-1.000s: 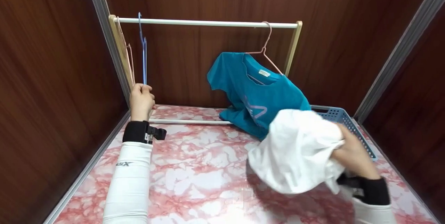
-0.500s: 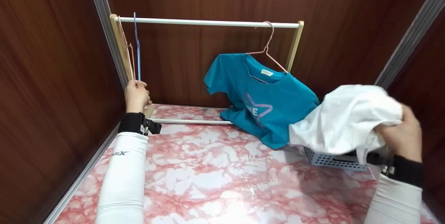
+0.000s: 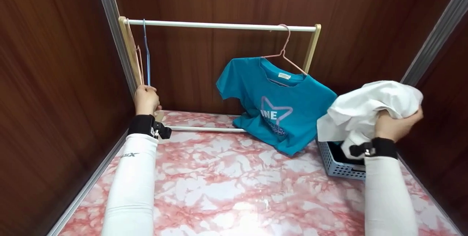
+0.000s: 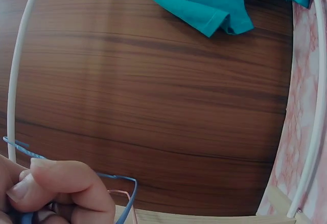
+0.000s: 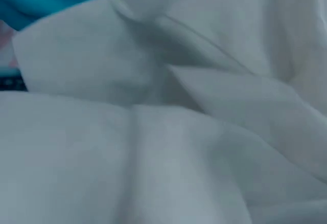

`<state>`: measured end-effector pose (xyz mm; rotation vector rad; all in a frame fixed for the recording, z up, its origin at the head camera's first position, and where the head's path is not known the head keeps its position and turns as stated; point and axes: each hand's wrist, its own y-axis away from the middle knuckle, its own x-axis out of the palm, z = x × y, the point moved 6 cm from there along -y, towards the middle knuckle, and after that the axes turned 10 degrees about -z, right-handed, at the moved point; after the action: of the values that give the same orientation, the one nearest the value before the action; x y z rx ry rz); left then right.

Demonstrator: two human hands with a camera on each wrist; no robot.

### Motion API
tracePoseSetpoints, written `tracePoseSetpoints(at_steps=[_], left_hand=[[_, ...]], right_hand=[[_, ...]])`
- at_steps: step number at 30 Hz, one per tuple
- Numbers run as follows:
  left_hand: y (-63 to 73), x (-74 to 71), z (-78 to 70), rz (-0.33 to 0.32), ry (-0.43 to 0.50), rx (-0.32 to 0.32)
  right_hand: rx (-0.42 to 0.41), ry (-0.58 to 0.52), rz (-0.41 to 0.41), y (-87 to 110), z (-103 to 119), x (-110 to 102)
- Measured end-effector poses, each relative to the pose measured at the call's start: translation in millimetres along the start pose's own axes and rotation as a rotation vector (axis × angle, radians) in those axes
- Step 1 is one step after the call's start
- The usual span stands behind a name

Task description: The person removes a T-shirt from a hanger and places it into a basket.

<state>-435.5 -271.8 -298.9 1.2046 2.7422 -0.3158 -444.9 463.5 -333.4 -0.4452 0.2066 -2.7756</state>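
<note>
At the left end of the rack, my left hand (image 3: 147, 100) grips the lower part of a blue clothes hanger (image 3: 148, 58), whose hook is up at the rail. In the left wrist view the curled fingers (image 4: 71, 180) wrap around the blue hanger (image 4: 130, 198). Over on the right, my right hand (image 3: 396, 124) holds a bunched white cloth (image 3: 365, 104) above the blue basket (image 3: 342, 170). Folds of the white cloth (image 5: 153, 147) fill the right wrist view and hide the fingers. Between the hands, a teal T-shirt (image 3: 252, 82) hangs on a pink hanger (image 3: 283, 53).
A white rail (image 3: 219, 25) spans the rack between wooden posts, with a lower white bar (image 3: 204, 129) near the table. Pink hangers (image 3: 139, 64) hang at the left post. Brown wood-grain panels enclose the red-and-white marbled table (image 3: 219, 188). Dark cloth lies in the basket.
My right hand has carried the white cloth rightward and up, from in front of the T-shirt to over the basket. My left hand stays on the blue hanger, which has shifted slightly left.
</note>
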Motion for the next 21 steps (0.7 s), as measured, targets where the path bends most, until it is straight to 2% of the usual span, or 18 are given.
tracePoseSetpoints(at_steps=[2,5,7,9,11,16,18,21], left_hand=[[-0.5,1.7,-1.8,0.000,-0.022,0.002],[-0.7,4.8,-3.3,0.008,-0.022,-0.007],[-0.4,6.5,-3.5,0.012,-0.010,-0.013],[-0.1,8.4,-2.5,0.022,0.010,-0.024],[0.3,10.0,-1.2,0.034,0.034,-0.039],[0.5,12.7,2.0,0.039,0.097,-0.072],[0.9,12.9,2.3,0.026,0.107,-0.069],[1.7,13.6,1.8,0.007,0.101,-0.040]], right_hand=[[0.014,-0.015,-0.061,1.4,-10.3,3.7],[0.070,0.088,-0.112,3.8,-27.3,5.3],[0.126,0.194,-0.102,6.0,-40.2,5.1],[0.156,0.298,-0.058,8.1,-52.1,4.4],[0.145,0.367,-0.011,9.2,-61.7,3.5],[0.021,0.563,0.151,9.7,-75.7,4.6],[-0.054,0.687,0.258,10.9,-79.7,8.1],[-0.158,0.886,0.478,16.0,-86.6,15.8]])
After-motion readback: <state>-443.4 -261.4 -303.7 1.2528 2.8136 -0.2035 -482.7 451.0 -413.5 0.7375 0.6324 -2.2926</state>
